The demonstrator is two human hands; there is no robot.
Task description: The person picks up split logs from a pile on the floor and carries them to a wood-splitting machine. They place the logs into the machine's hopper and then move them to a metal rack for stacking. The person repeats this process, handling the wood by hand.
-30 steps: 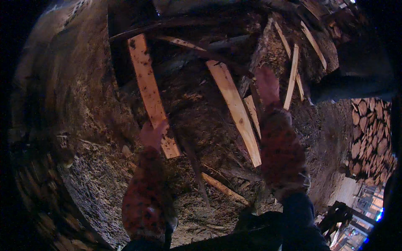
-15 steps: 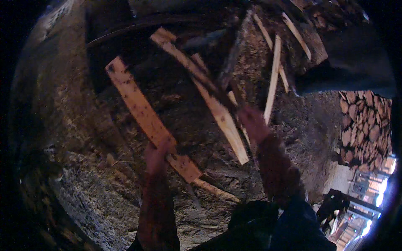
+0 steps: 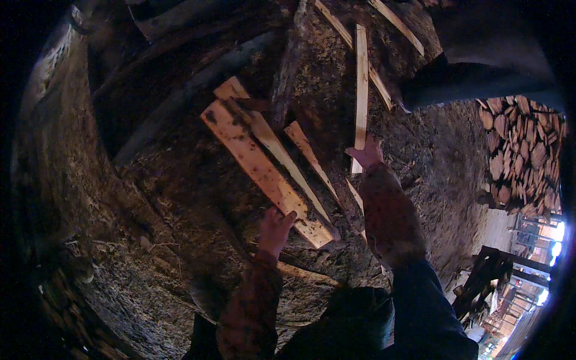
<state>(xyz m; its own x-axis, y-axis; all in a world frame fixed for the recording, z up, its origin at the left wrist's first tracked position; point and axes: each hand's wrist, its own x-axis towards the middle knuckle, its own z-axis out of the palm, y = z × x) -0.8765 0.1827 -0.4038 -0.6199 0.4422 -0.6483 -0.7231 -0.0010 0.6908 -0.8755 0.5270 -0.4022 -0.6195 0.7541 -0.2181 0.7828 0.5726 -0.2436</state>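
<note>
My left hand [image 3: 278, 231] grips the lower edge of a wide orange-brown wooden board [image 3: 258, 162] with dark spots, thumb on top. This board lies slanted, partly over a paler, narrower board [image 3: 282, 153]. Further right, my right hand [image 3: 370, 154] is around the lower end of a long pale wooden strip [image 3: 361, 84], its thumb on the left side. The fingers on the far side of the strip are partly hidden. Between the hands lies a thin tapering slat [image 3: 312, 156], with another short pale piece [image 3: 355, 195] near my right forearm.
More pale strips [image 3: 399, 27] lie on the dark, debris-covered ground at the upper right. Another person's dark-clothed limb [image 3: 480, 84] reaches in from the right. Beyond stands a stack of split wood [image 3: 522, 153]. A thin stick [image 3: 309, 275] lies near my left forearm.
My left hand has brought the wide board rightward against the paler board. My right hand has left the boards in the middle and moved onto the long pale strip. The view has shifted.
</note>
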